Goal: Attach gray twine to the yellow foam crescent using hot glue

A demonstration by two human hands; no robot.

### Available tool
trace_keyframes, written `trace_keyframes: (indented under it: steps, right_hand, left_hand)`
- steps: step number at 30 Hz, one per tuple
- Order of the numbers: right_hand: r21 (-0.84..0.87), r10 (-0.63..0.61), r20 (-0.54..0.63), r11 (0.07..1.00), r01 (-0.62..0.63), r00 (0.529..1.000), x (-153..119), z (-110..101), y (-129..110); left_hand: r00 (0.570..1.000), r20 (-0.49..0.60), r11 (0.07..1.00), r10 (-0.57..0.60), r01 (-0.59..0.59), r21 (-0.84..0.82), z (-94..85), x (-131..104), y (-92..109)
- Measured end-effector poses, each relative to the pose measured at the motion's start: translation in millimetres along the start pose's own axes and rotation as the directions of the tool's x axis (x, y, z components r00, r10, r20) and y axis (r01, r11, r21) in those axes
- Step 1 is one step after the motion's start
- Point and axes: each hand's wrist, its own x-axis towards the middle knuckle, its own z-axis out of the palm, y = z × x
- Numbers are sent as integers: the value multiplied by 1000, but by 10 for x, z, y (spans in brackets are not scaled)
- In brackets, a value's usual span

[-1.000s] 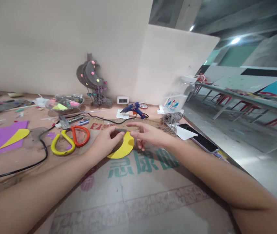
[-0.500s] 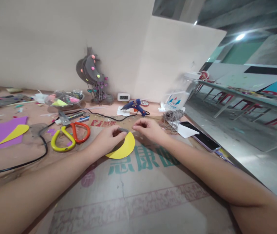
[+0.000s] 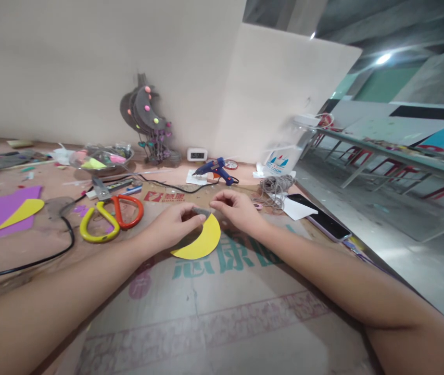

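My left hand [image 3: 178,221] pinches a yellow crescent [image 3: 202,242], a flat cut-out, by its inner edge near the upper tip. A strip of grey [image 3: 202,211] shows at that tip, beside the thumb. Close to the same tip is my right hand [image 3: 237,208], its thumb and forefinger pressed together. Whether they touch the tip or hold something small I cannot tell. The crescent is just above the printed cardboard [image 3: 214,323], its lower tip pointing left.
Scissors with yellow and red handles [image 3: 112,216] lie left, near purple sheets [image 3: 3,208] and a black cable [image 3: 71,234]. Behind my hands are a blue glue gun [image 3: 216,169] and a small clock [image 3: 197,154]. Grey string [image 3: 276,185] and a phone [image 3: 323,219] lie right.
The yellow crescent has shifted slightly right and down with my left hand. My right fingertips have come a little nearer to its upper tip.
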Motion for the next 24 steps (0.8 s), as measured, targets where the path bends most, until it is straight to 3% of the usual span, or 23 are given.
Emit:
trace_keyframes:
  steps: [6,10,14,21,24]
  right_hand:
    - [12,-92,-25,996,93,995,-5,-16,-27]
    - [68,-128,-108,988,136,986,-18,-45,-49]
    - [68,-106,-62,992,110,992,-43,-56,-63]
    - [20,-62,65,998,61,996,-65,16,-30]
    - [-1,-133,-19,991,133,991,-86,25,-33]
  left_hand:
    - [1000,12,997,-2,3,-76,17,8,-36]
    - [994,-104,980,-13,-8,-198,19,34,-90]
    - [968,-247,976,-34,-21,-217,-19,39,-82]
    - [959,-281,971,-31,-38,-237,-25,35,-63]
    - [941,-338,961,-13,-81,-263,-15,70,-86]
